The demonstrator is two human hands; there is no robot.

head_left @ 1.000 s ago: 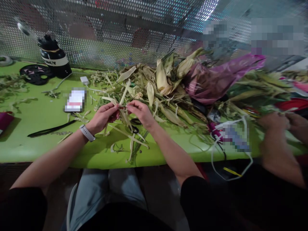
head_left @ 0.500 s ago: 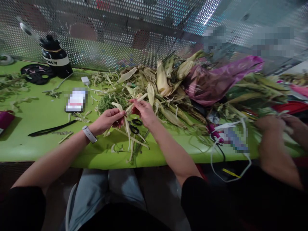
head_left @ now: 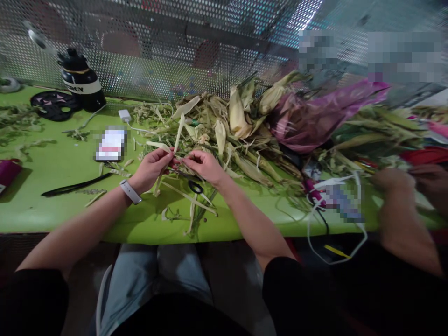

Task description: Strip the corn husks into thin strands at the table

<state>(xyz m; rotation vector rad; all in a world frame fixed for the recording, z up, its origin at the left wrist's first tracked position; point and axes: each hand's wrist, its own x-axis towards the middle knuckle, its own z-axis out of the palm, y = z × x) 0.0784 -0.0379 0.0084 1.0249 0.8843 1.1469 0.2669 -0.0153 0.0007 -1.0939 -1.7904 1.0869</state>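
Lime-green covers the table (head_left: 52,205), and everything here is placed against the pale husk strip (head_left: 179,133) pinched between the two hands. Far left of the strip, at the back by the perforated metal screen (head_left: 157,56), a black bottle (head_left: 81,84) stands beside a black disc (head_left: 52,105). Nearer, a long black strap (head_left: 75,186) lies flat on the table, well left of the strip. The left hand (head_left: 152,168), with a white watch band (head_left: 130,192) at its wrist, has its fingers closed on the lower part of the strip, whose free end rises above the thumb. Just right, touching the same strip, the right hand (head_left: 205,167) has its fingertips pressed together on it. Below both hands black scissors (head_left: 194,185) lie among loose husk pieces. Behind and right of the strip sits a heap of corn husks (head_left: 241,126), then a purple plastic bag (head_left: 315,116). Far right, another person's hands (head_left: 399,186) are blurred; their grip cannot be told.
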